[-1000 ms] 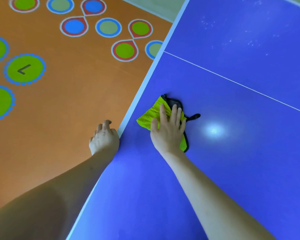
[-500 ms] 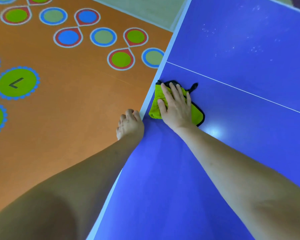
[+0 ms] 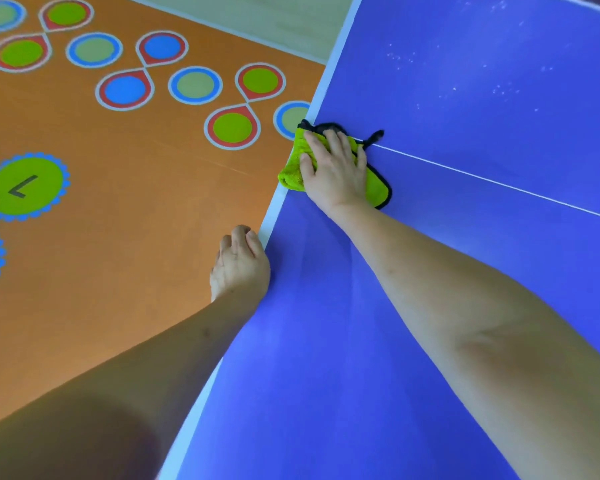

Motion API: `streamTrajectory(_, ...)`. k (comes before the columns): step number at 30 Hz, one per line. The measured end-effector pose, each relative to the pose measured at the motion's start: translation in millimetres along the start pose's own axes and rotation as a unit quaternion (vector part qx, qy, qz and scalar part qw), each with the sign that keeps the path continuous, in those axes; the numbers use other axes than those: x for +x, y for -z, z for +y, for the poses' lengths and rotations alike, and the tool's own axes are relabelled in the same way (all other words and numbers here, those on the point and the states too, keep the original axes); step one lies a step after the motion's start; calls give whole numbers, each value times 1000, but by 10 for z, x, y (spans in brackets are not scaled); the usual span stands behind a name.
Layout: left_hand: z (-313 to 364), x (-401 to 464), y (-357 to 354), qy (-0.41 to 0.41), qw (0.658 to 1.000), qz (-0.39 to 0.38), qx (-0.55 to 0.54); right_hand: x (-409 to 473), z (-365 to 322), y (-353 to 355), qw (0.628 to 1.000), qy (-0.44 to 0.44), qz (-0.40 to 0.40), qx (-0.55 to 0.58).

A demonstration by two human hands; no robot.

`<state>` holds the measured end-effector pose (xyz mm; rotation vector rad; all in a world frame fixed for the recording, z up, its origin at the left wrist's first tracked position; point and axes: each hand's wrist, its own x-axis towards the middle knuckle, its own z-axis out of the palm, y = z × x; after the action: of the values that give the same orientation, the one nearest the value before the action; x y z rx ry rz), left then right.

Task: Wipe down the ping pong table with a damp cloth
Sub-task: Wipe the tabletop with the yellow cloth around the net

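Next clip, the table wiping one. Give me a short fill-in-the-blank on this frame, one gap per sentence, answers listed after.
1. The right hand presses a cloth whose main colour is ____.
2. The left hand rests on the table's white ____.
3. The white specks lie on the ____ side of the thin white line from the person.
4. The floor beside the table is mostly ____.

Missing words: yellow-green; edge; far; orange

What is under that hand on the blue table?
Under the right hand lies a yellow-green cloth with black edging, flat on the ping pong table. The cloth's middle is covered by the hand.
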<state>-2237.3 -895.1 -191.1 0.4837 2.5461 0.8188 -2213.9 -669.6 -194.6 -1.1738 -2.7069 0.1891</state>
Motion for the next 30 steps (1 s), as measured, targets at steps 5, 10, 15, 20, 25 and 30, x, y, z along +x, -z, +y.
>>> streamTrajectory(5, 59, -21, 30, 8, 998, 13, 66, -116, 337, 88, 999, 35, 9, 16)
streamTrajectory(10, 505, -281, -197, -136, 966, 108, 189, -392, 1327, 276, 999, 34, 27, 28)
streamTrajectory(15, 1382, -601, -950, -234, 934, 70, 260, -785, 2540, 580, 998, 12, 49, 29)
streamTrajectory(20, 2233, -1103, -1806, -312, 908, 14, 279, -1259, 3778, 908, 996, -61, 63, 14)
streamTrajectory(25, 2674, -1489, -2249, -365, 883, -33, 294, -1798, 4553, 1127, 981, -177, 76, -6)
streamTrajectory(30, 2668, -1522, -2188, -380, 878, -37, 288, -1990, 4130, 1064, 954, -289, 75, -16)
